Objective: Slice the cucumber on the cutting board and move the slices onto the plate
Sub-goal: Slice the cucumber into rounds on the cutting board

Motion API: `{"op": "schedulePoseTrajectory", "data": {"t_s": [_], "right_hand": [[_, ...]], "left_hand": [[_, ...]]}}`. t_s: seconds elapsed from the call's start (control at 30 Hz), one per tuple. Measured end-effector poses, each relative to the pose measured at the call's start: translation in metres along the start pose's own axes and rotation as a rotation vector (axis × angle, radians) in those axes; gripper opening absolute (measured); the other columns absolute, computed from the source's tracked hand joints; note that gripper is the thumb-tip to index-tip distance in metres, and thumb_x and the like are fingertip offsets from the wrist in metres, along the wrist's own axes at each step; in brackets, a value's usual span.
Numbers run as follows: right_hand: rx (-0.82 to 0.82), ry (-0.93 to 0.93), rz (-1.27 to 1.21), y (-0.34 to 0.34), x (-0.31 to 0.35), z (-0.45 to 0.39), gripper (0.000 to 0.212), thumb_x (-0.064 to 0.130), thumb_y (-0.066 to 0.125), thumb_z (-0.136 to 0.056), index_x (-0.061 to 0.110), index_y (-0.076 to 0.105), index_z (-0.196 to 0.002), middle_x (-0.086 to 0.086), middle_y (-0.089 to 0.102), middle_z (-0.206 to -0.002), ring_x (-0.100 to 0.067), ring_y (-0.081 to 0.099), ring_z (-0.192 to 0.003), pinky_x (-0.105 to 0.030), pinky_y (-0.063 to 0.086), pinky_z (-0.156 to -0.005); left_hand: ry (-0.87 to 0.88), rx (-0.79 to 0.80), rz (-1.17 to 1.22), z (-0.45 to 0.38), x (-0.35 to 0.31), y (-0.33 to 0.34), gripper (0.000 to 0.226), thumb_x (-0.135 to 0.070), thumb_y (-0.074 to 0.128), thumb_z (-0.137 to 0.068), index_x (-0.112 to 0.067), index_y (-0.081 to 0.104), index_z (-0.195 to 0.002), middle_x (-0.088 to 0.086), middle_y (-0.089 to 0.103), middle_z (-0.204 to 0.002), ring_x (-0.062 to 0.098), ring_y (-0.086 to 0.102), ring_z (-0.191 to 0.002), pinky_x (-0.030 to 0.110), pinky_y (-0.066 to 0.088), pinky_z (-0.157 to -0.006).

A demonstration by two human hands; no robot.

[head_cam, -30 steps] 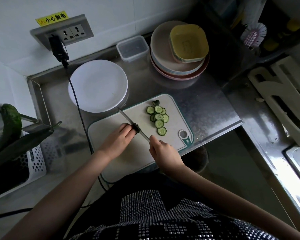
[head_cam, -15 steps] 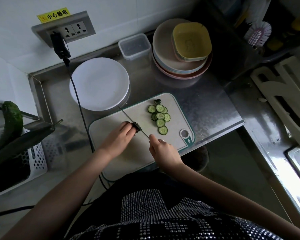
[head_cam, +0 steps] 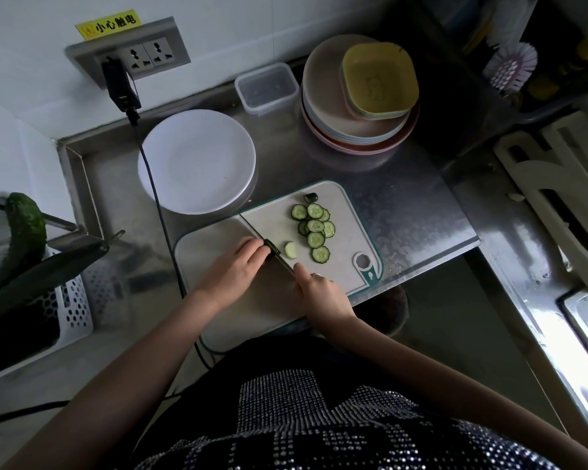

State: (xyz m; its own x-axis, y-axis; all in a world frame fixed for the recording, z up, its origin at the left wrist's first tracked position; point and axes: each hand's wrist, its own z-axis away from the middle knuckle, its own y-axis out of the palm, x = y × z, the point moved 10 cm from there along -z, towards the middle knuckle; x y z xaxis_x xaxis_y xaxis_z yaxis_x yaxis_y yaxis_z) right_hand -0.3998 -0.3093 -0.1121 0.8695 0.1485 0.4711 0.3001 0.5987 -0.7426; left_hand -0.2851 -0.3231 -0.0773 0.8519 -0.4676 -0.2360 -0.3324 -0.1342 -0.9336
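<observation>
A freshly cut slice (head_cam: 290,250) now lies flat on the cutting board (head_cam: 340,266), just right of the knife (head_cam: 252,228); half a second ago no slice lay there. The camera view has shifted slightly; the hands keep their places.

The left hand (head_cam: 233,266) has its fingers curled down over the cucumber stub (head_cam: 271,247) (only a small dark end shows at the fingertips) and holds it against the board. The right hand (head_cam: 316,288) is closed round the knife handle, forefinger extended toward the blade. The blade runs diagonally up and left, its tip near the board's far edge, close to the white plate (head_cam: 197,161).

The board's near edge overhangs the front edge of the steel desk (head_cam: 404,212). The plate sits just beyond the board's far-left corner, nearly touching it. Open steel remains between the board and the stacked dishes (head_cam: 357,127). A black cable (head_cam: 157,198) crosses the desk left of the board, running beside its left edge.

Count:
- Slices in the pile (head_cam: 314,228): about eight, overlapping, on the right half of the board.
- Separate new slice: one.
- End piece (head_cam: 310,197): one, at the far edge of the board.
- White plate: one, with no slices on it.
- Clear lidded box (head_cam: 267,86): one.
- Whole cucumbers (head_cam: 26,228) in the white basket (head_cam: 72,307) at left: at least two.
</observation>
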Motion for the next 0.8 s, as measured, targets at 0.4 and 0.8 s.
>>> {"op": "schedulePoseTrajectory", "data": {"t_s": [0.4, 0.8], "right_hand": [[-0.140, -0.017, -0.101, -0.024, 0.000, 0.014, 0.016, 0.019, 0.041, -0.093, 0.019, 0.028, -0.085, -0.010, 0.047, -0.065, -0.033, 0.042, -0.058, -0.038, 0.035, -0.052], [-0.119, -0.086, -0.035, -0.019, 0.011, 0.013, 0.008, 0.020, 0.039, -0.095, 0.016, 0.032, -0.092, -0.009, 0.046, -0.072, -0.037, 0.048, -0.062, -0.036, 0.036, -0.053]], "left_hand": [[0.062, 0.032, -0.050, 0.001, -0.006, -0.001, 0.013, -0.006, 0.054, -0.083, -0.003, 0.063, -0.092, 0.008, 0.056, -0.095, 0.023, 0.052, -0.093, 0.032, 0.050, -0.068], [0.066, 0.029, -0.057, -0.003, -0.007, -0.007, 0.017, -0.009, 0.049, -0.086, -0.001, 0.062, -0.095, 0.014, 0.059, -0.087, 0.027, 0.050, -0.088, 0.034, 0.039, -0.076]]}}
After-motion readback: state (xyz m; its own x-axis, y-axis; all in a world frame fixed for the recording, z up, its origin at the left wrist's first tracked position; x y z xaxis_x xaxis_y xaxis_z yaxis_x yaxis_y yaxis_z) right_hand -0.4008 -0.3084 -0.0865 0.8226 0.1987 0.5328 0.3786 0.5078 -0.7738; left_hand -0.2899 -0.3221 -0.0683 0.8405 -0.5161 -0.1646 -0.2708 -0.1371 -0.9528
